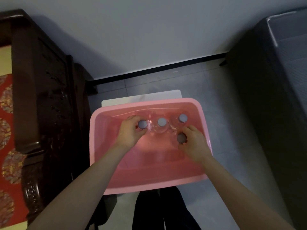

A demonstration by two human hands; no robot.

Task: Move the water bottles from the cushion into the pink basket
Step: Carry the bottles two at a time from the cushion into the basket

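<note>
The pink basket point(103, 146) sits below me on a white stool. Several clear water bottles with grey caps stand upright inside it along the far wall. My left hand point(130, 132) grips the leftmost bottle point(142, 124) around its neck. My right hand point(194, 143) grips another bottle point(181, 138) nearer to me on the right. Two more bottles stand free, one in the middle point(162, 122) and one at the far right point(182, 118). The red patterned cushion point(6, 146) lies at the left edge; no bottle shows on its visible part.
A dark carved wooden armrest point(41, 105) stands between the cushion and the basket. A white stool top point(141, 97) pokes out behind the basket. A dark grey cabinet point(274, 97) fills the right side. Grey floor tiles and a wall with black skirting lie beyond.
</note>
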